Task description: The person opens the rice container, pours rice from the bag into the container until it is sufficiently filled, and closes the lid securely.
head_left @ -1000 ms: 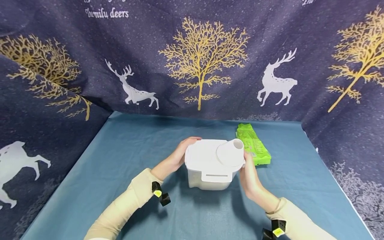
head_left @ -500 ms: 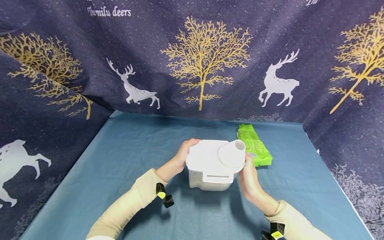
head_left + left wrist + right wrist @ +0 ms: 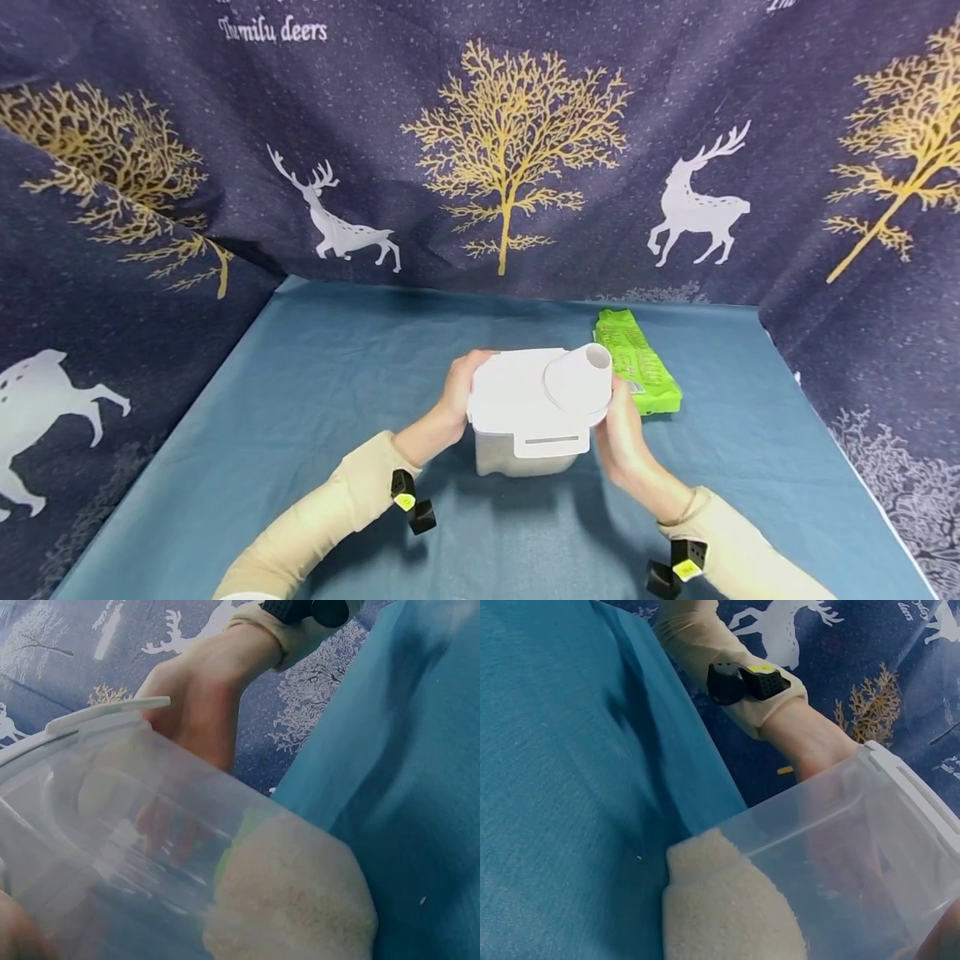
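Both hands hold a clear plastic storage box with a white lid (image 3: 506,396), one at each side, in the head view. My left hand (image 3: 459,390) grips its left side near the lid; my right hand (image 3: 624,433) holds the right side below the white cup (image 3: 579,379), which stands on the lid. A front latch hangs over the near edge. Through the clear wall, pale grains like rice (image 3: 731,904) lie heaped unevenly toward one side of the bottom. Some fingertips are hidden behind the box. Whether its base touches the table cannot be told.
A bright green printed bag (image 3: 637,367) lies on the blue cloth (image 3: 360,350), behind and to the right of the box. A dark curtain (image 3: 555,50) with deer and trees hangs at the back and sides. A stray grain (image 3: 422,900) lies on the cloth.
The box has shifted and turned very slightly between my hands. My left wrist has moved a little to the right and nearer. Both hands keep their hold; the green bag stays put.
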`<state>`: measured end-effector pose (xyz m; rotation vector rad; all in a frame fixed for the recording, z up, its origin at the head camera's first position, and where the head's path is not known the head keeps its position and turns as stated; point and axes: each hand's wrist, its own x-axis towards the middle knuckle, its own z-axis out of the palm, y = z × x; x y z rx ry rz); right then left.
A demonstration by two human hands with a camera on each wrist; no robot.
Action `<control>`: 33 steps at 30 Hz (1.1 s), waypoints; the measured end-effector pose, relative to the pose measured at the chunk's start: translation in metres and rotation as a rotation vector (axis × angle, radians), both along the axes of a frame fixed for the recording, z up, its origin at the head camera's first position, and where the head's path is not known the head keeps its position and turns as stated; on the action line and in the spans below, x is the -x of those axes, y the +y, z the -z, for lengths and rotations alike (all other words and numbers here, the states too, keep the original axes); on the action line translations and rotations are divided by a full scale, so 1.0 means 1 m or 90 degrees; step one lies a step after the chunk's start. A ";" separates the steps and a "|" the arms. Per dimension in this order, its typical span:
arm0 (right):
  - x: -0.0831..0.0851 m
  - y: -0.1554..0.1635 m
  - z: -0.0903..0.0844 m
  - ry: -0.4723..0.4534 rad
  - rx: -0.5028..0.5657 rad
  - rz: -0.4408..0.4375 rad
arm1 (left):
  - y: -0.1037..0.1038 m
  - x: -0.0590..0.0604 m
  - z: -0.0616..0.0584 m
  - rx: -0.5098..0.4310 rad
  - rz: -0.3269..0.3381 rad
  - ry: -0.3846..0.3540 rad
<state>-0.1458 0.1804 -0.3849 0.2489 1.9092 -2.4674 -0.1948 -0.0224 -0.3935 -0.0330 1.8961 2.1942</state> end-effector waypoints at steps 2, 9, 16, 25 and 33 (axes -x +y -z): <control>0.001 0.000 0.001 0.004 0.001 -0.001 | 0.000 -0.002 0.000 -0.006 -0.001 0.001; 0.002 0.003 0.002 0.003 -0.009 -0.026 | -0.002 -0.003 0.001 -0.005 0.008 0.021; -0.009 0.005 0.006 -0.031 -0.035 -0.059 | -0.012 0.003 0.003 0.016 0.084 0.013; -0.022 0.000 0.008 -0.010 -0.053 -0.125 | -0.026 0.012 0.002 0.071 0.249 0.033; -0.021 -0.004 0.007 -0.015 -0.078 -0.101 | -0.022 0.011 0.002 0.079 0.223 0.036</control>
